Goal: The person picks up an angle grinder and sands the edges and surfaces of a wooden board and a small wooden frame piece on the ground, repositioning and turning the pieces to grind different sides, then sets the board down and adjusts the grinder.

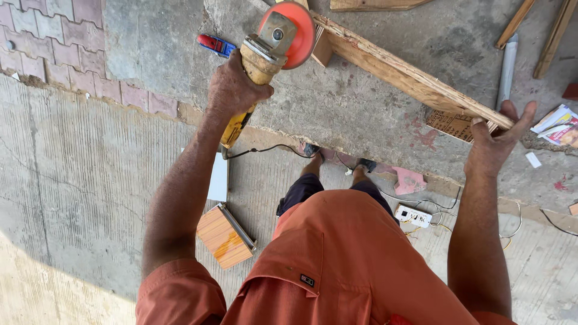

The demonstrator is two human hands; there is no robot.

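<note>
Left hand [236, 89]: fingers wrapped tight round the yellow body of the grinder [265, 57], holding it up at the near end of the plank.
Grinder: its orange disc [295, 30] sits at the plank's left end, touching or just beside the wood; I cannot tell which. A black cord [271, 147] trails from its tail, below the plank.
Right hand [495, 141]: open, fingers spread, palm pressed up under the plank's right end, thumb over the top edge.
Plank [409, 78]: long, rough, pale wood, running at a slant from the disc down to the right hand, held above the floor.
Floor [78, 180]: grey concrete below the plank, with a band of reddish pavers left of the grinder.
Block [224, 236]: small orange wooden block with a metal strip, on the floor well below the plank, by the left forearm; a white sheet [218, 177] lies just above it.
Socket strip [413, 215]: white, with thin wires, on the floor under the plank's right half.
Feet [337, 162]: the person's own, in sandals, directly below the plank's middle.
Blue-red tool [215, 44]: just left of the grinder.
Tube [507, 69]: grey, above the plank's right end.
Papers [560, 125]: right of the right hand.
</note>
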